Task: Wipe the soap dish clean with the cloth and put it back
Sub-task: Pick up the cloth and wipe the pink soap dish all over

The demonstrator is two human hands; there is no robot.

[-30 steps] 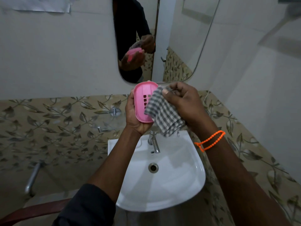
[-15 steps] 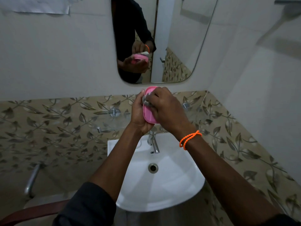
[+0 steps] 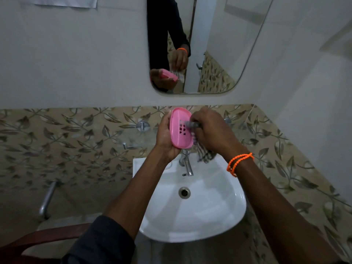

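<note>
A pink plastic soap dish [image 3: 178, 122] with drain slots is held upright above the tap, its hollow side facing me. My left hand [image 3: 163, 138] grips it from behind and below. My right hand [image 3: 213, 130] presses a bunched grey-and-white checked cloth [image 3: 203, 153] against the dish's right inner side. The rest of the cloth hangs blurred below my fist. An orange bead bracelet [image 3: 239, 162] circles my right wrist.
A white basin [image 3: 219, 212] with a chrome tap [image 3: 187, 165] sits under my hands. A mirror [image 3: 219, 44] on the wall reflects my hands. Leaf-patterned tiles line the walls. A metal pipe [image 3: 46, 199] and a curved brown chair back [image 3: 47, 235] lie at lower left.
My right hand has slid down and to the right over the dish, so the slotted inside shows again and the cloth trails below. The dish has tilted slightly toward me.
</note>
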